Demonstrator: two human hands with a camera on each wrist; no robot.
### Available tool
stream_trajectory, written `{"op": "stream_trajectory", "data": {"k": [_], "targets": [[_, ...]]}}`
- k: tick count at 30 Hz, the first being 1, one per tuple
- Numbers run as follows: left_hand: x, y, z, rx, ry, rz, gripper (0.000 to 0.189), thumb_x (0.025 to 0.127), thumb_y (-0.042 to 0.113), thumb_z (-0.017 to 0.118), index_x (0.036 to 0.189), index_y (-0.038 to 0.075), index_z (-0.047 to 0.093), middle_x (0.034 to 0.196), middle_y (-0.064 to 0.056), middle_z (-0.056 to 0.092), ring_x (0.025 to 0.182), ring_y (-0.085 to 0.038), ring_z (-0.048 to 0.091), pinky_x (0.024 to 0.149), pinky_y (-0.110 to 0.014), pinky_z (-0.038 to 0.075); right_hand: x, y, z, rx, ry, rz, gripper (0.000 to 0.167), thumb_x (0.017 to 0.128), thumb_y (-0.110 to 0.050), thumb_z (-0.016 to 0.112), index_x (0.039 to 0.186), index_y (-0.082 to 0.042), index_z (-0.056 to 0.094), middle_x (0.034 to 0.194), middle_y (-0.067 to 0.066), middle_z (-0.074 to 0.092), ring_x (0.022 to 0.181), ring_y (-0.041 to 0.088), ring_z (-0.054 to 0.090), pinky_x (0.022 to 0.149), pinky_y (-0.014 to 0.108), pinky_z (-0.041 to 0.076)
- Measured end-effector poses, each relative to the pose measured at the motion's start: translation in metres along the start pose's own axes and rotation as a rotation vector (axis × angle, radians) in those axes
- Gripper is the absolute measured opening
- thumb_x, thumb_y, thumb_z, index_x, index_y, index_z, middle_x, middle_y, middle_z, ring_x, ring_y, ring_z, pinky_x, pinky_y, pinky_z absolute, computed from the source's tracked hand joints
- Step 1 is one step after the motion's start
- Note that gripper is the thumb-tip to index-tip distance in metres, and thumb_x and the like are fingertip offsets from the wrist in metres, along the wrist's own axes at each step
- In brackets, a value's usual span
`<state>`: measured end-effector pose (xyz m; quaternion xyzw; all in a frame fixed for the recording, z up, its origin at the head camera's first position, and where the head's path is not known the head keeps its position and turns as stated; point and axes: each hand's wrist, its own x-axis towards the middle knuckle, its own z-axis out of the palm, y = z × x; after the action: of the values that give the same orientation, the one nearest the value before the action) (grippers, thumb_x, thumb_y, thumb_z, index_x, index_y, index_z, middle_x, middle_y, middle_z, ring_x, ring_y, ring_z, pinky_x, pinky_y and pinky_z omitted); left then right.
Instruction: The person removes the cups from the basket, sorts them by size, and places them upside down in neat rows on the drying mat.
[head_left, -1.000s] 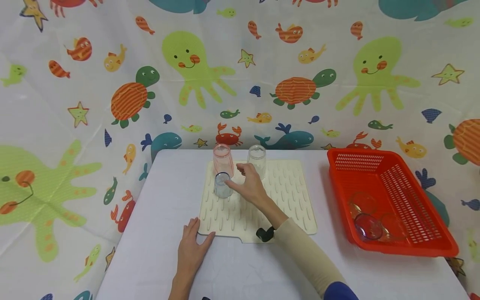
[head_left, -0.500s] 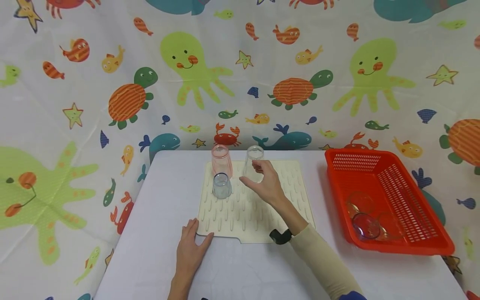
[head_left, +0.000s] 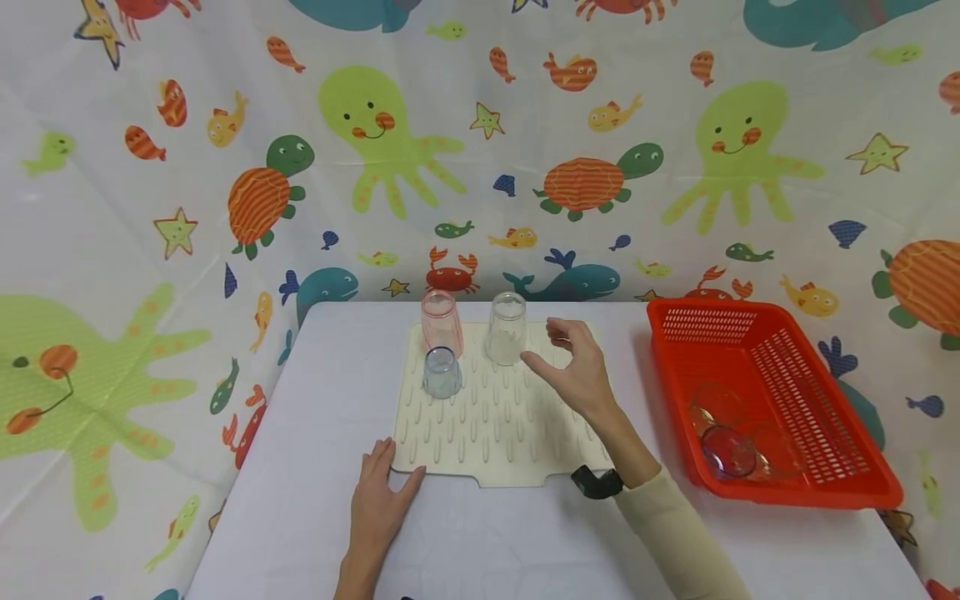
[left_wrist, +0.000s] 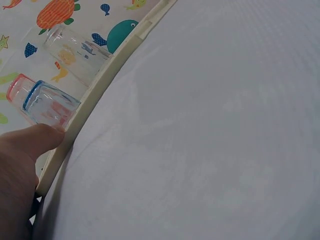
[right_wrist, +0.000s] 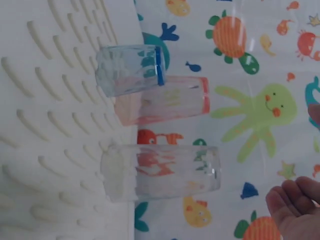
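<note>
Three glasses stand on a cream ridged drying mat (head_left: 483, 433): a tall pink one at the back left, a tall clear one to its right, and a short blue-tinted glass (head_left: 442, 375) in front of the pink glass (head_left: 441, 325). My right hand (head_left: 581, 371) hovers over the mat's right part, just right of the clear glass (head_left: 507, 329). Its thumb and fingers are spread apart with nothing between them. My left hand (head_left: 377, 508) rests at the mat's front left corner, fingers extended along the edge. In the left wrist view its thumb (left_wrist: 42, 137) touches the mat's edge.
A red plastic basket (head_left: 817, 404) stands on the right of the white-covered table (head_left: 315, 400), with several transparent glass items inside, one purple-tinted (head_left: 729, 452). Behind the table hangs a sea-animal curtain (head_left: 480, 167). A black object (head_left: 596, 482) sits at my right wrist.
My right hand has moved away from the blue glass, rightward past the clear glass. The blue glass stays where it was. My left hand has stayed at the mat's corner.
</note>
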<state>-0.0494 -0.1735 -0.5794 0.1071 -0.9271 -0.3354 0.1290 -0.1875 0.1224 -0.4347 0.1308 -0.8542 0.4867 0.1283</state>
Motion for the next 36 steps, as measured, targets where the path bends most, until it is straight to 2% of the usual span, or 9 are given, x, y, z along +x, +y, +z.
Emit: {"op": "stream_trajectory", "data": {"k": [6,11,18,20,22,24,26,29,36], "targets": [[0.001,0.000,0.000,0.020,-0.013,-0.016,0.074,0.082,0.034,0.083,0.138,-0.006,0.055,0.147,-0.022,0.053,0.143,-0.040,0.044,0.124,-0.053,0.030,-0.008,0.006,-0.021,-0.009,0.043,0.048,0.062,0.084,-0.029,0.081,0.135,-0.007,0.055,0.131,0.013,0.060,0.117,0.030,0.062,0.108,0.050,0.053],[0.001,-0.001,0.000,0.024,-0.015,-0.018,0.075,0.082,0.034,0.082,0.138,-0.006,0.054,0.147,-0.023,0.053,0.143,-0.040,0.044,0.125,-0.053,0.029,-0.016,0.012,-0.038,-0.099,0.080,0.068,0.064,0.084,-0.034,0.080,0.137,-0.008,0.055,0.135,0.013,0.060,0.117,0.030,0.064,0.107,0.051,0.054],[0.001,-0.001,0.002,0.020,-0.025,-0.017,0.075,0.082,0.035,0.082,0.139,-0.005,0.053,0.148,-0.022,0.052,0.144,-0.039,0.043,0.126,-0.052,0.028,-0.025,0.017,-0.069,-0.136,0.135,0.075,0.063,0.084,-0.026,0.081,0.136,-0.003,0.054,0.136,0.017,0.059,0.118,0.034,0.062,0.108,0.055,0.050],[0.001,-0.001,0.002,0.018,-0.022,-0.015,0.075,0.082,0.034,0.083,0.139,-0.005,0.054,0.148,-0.022,0.052,0.144,-0.039,0.043,0.125,-0.052,0.028,-0.027,0.019,-0.079,-0.153,0.147,0.093,0.063,0.084,-0.025,0.081,0.136,-0.002,0.054,0.136,0.018,0.058,0.120,0.034,0.061,0.111,0.051,0.049],[0.001,-0.001,0.003,0.020,-0.021,-0.013,0.075,0.082,0.034,0.083,0.139,-0.005,0.054,0.148,-0.022,0.052,0.144,-0.039,0.043,0.125,-0.052,0.028,-0.030,0.021,-0.089,-0.173,0.162,0.121,0.065,0.084,-0.025,0.082,0.137,-0.002,0.054,0.137,0.016,0.057,0.121,0.032,0.059,0.114,0.039,0.049],[0.002,-0.001,0.003,0.020,-0.021,-0.012,0.075,0.082,0.034,0.083,0.139,-0.005,0.054,0.148,-0.022,0.052,0.144,-0.039,0.043,0.125,-0.052,0.028,-0.032,0.025,-0.098,-0.202,0.173,0.153,0.067,0.084,-0.028,0.082,0.138,-0.003,0.053,0.138,0.015,0.057,0.122,0.030,0.058,0.114,0.037,0.049],[0.002,-0.001,0.003,0.021,-0.024,-0.012,0.075,0.082,0.034,0.082,0.140,-0.005,0.053,0.148,-0.022,0.052,0.144,-0.039,0.043,0.125,-0.052,0.028,-0.035,0.029,-0.107,-0.220,0.183,0.185,0.068,0.085,-0.029,0.081,0.140,-0.003,0.051,0.139,0.015,0.055,0.124,0.031,0.056,0.114,0.040,0.049],[0.002,-0.002,0.004,0.020,-0.024,-0.017,0.075,0.083,0.034,0.082,0.140,-0.005,0.053,0.148,-0.022,0.052,0.144,-0.039,0.042,0.125,-0.052,0.028,-0.039,0.035,-0.120,-0.247,0.189,0.235,0.070,0.086,-0.033,0.078,0.142,-0.004,0.049,0.141,0.016,0.053,0.125,0.033,0.054,0.110,0.057,0.049],[0.002,-0.004,0.004,0.029,-0.029,-0.032,0.075,0.084,0.035,0.081,0.140,-0.005,0.053,0.150,-0.021,0.050,0.145,-0.039,0.041,0.125,-0.053,0.029,-0.045,0.050,-0.150,-0.292,0.159,0.354,0.079,0.090,-0.046,0.072,0.149,-0.006,0.041,0.145,0.020,0.047,0.130,0.038,0.048,0.106,0.065,0.048]]}}
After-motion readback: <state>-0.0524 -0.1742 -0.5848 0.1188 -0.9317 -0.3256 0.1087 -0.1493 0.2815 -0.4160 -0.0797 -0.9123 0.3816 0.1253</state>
